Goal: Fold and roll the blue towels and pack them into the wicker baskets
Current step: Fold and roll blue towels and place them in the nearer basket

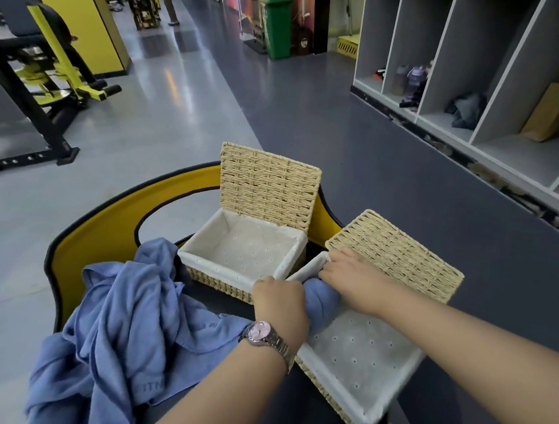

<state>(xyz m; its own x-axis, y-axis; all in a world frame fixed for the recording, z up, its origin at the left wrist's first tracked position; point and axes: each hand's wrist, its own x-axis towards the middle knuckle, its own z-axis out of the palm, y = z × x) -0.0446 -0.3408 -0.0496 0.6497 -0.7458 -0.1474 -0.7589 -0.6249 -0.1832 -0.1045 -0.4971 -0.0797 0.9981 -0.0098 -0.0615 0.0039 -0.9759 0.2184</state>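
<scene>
Both sets of fingers are curling down onto a rolled blue towel (323, 301); the fingertips themselves are hidden behind the knuckles and the cloth, so whether they are spread or pressed together cannot be told. The left hand (280, 303) is gripping the near end of the roll, and the right hand (349, 276) is gripping its far end. The roll is sitting in the far left corner of the near basket (359, 376), touching the white cloth lining along that basket's rim. A watch (260, 331) with a pink face and a metal band is showing on the left wrist.

The near basket's woven lid (401, 253) is lying open and tilted back behind the right hand. Just beside it, to the left and farther off, a second basket (245, 252) is standing with its white lining showing and its lid (268, 184) propped nearly upright. To the left of both baskets, a loose pile of blue towels (124, 326) is lying crumpled, draping over the dark surface (215, 301) under the baskets and toward its near left edge. A yellow, black-edged seat back (112, 220) is curving round behind the towels and the baskets. Grey shelves (479, 76) are standing along the right, and yellow gym equipment (50, 63) at the far left.
</scene>
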